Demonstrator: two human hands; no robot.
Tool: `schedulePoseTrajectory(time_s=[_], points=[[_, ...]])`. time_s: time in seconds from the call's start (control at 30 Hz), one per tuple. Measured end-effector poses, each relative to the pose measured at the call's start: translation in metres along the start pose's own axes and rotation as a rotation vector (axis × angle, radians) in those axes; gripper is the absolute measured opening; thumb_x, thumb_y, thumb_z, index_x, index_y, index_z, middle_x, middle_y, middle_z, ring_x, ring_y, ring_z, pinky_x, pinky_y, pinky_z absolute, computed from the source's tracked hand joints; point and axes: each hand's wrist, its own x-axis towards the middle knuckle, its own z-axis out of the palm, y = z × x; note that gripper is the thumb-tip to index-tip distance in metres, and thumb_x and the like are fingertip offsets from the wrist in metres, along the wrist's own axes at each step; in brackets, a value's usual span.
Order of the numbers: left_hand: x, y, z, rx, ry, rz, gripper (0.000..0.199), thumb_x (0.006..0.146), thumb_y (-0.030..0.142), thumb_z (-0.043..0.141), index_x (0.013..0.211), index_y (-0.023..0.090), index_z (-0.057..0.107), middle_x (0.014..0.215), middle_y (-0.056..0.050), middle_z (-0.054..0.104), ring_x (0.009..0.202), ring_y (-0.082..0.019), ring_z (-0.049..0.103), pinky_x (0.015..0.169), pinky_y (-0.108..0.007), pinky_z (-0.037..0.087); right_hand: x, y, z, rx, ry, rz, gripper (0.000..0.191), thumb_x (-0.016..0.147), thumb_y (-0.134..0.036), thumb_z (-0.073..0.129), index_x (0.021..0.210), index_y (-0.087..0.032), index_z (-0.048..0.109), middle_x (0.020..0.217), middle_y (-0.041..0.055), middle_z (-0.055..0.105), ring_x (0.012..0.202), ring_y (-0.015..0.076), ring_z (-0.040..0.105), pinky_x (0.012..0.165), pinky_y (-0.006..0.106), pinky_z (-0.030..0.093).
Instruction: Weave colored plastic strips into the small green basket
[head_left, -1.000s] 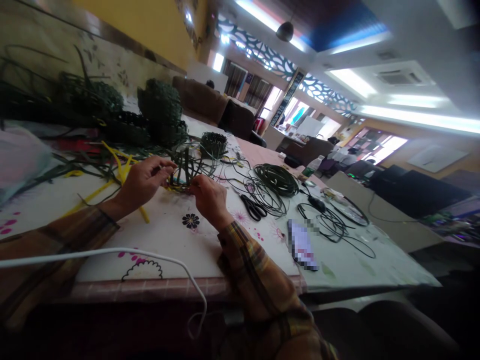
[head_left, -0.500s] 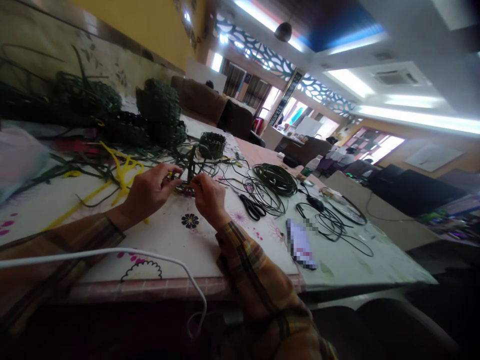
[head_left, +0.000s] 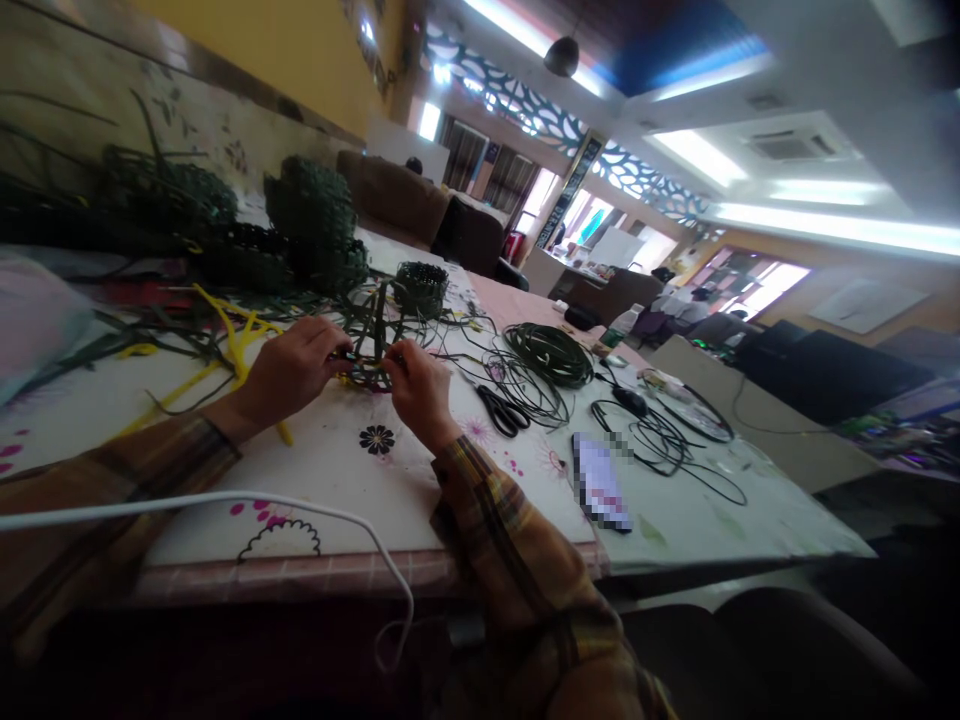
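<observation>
My left hand (head_left: 294, 368) is closed on the left side of a small piece of woven green strips (head_left: 367, 372). On its right side my right hand (head_left: 418, 385) pinches the same piece, fingertips pressed together. Dark green strips (head_left: 381, 318) stand up from the weave between both hands. Just behind them sits a small round woven green basket (head_left: 421, 288). Yellow strips (head_left: 238, 345) lie beside my left hand. Black-handled scissors (head_left: 504, 410) rest to the right of my right hand.
Coiled green strip (head_left: 549, 355), black cable (head_left: 645, 440), a pixelated purple object (head_left: 600, 482) and a bottle (head_left: 621, 328) are on the right. Larger woven green pieces (head_left: 311, 210) stand at the back left. A white cord (head_left: 300, 497) crosses the near foreground.
My left hand has shifted slightly; its fingers now curl more downward over the weave. The pale spot between my hands no longer shows. The view has moved slightly.
</observation>
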Motion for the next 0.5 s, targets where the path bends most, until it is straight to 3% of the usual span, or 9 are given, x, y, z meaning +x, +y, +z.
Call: schedulePoseTrajectory(time_s=[0.17, 0.27, 0.37, 0.5], points=[[0.0, -0.002, 0.004, 0.029, -0.015, 0.035, 0.024, 0.101, 0.039, 0.054, 0.091, 0.022, 0.066, 0.094, -0.013, 0.069, 0.097, -0.033, 0.065, 0.084, -0.043, 0.051, -0.001, 0.0, 0.007, -0.022, -0.011, 0.017, 0.006, 0.101, -0.023, 0.059, 0.097, -0.024, 0.062, 0.094, 0.0014, 0.075, 0.087, 0.0181, 0.068, 0.076, 0.027, 0.041], [-0.001, 0.002, 0.004, 0.022, 0.005, 0.035, 0.028, 0.103, 0.042, 0.052, 0.091, 0.022, 0.066, 0.097, -0.014, 0.069, 0.1, -0.034, 0.066, 0.086, -0.043, 0.052, -0.001, 0.0, 0.008, -0.066, -0.022, 0.005, 0.006, 0.102, -0.022, 0.06, 0.097, -0.024, 0.062, 0.097, 0.0025, 0.076, 0.09, 0.0183, 0.069, 0.075, 0.028, 0.041], [-0.004, 0.01, 0.003, -0.05, 0.075, -0.033, 0.032, 0.1, 0.051, 0.058, 0.108, 0.022, 0.068, 0.111, -0.014, 0.07, 0.109, -0.034, 0.067, 0.094, -0.041, 0.051, -0.001, -0.002, 0.009, -0.112, -0.03, -0.003, 0.007, 0.104, -0.025, 0.059, 0.098, -0.023, 0.062, 0.098, 0.0035, 0.076, 0.092, 0.0183, 0.07, 0.074, 0.028, 0.041], [-0.007, 0.018, 0.002, -0.152, 0.048, -0.187, 0.047, 0.097, 0.057, 0.062, 0.127, 0.02, 0.065, 0.091, -0.006, 0.07, 0.079, -0.025, 0.066, 0.078, -0.034, 0.048, -0.004, -0.006, 0.012, -0.168, -0.066, -0.053, 0.009, 0.106, -0.028, 0.058, 0.102, -0.023, 0.063, 0.101, 0.0041, 0.076, 0.094, 0.0179, 0.071, 0.072, 0.028, 0.04]])
